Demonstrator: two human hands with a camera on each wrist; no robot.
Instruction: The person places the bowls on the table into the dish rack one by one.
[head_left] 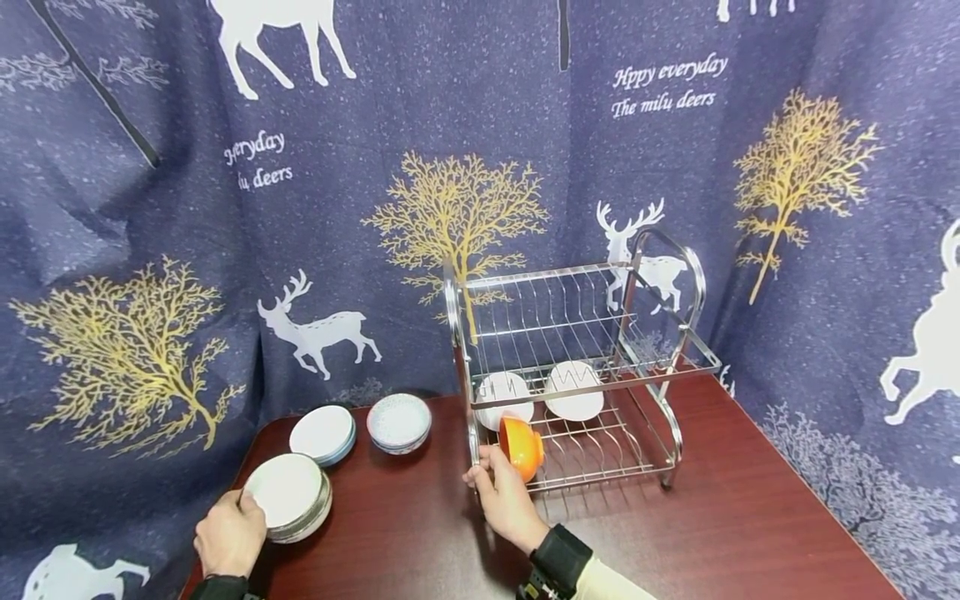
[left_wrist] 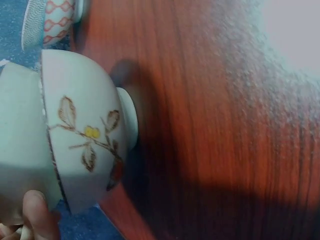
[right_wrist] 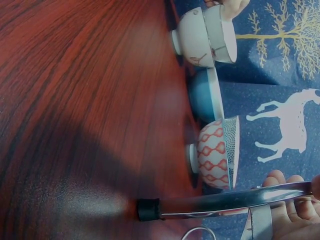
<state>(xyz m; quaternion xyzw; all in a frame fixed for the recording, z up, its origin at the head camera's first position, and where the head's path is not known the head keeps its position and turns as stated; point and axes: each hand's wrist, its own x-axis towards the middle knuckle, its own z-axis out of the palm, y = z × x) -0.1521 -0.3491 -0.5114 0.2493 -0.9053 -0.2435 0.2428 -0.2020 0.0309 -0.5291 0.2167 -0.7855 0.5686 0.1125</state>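
At the table's left side, my left hand (head_left: pixel 231 533) pinches the rim of the upper white bowl (head_left: pixel 282 490). That bowl sits inside a white bowl with a brown leaf pattern (left_wrist: pixel 85 130); the left thumb (left_wrist: pixel 37 212) shows on the upper bowl's side. My right hand (head_left: pixel 504 498) grips the front left post of the metal dish rack (head_left: pixel 577 482), its fingers (right_wrist: pixel 292 217) behind the post. Close by that hand, an orange bowl (head_left: pixel 527 450) stands tipped on its side in the lower tier. Two white bowls (head_left: pixel 506 400) (head_left: pixel 574 392) lean behind it.
Behind the left stack is a blue bowl with a white inside (head_left: pixel 322 432). Next to it stands a red-patterned bowl (right_wrist: pixel 212 152) with a speckled inside. The rack's upper tier (head_left: pixel 555 325) overhangs the lower one. A dark printed curtain (head_left: pixel 337 250) backs the brown table (head_left: pixel 390 533).
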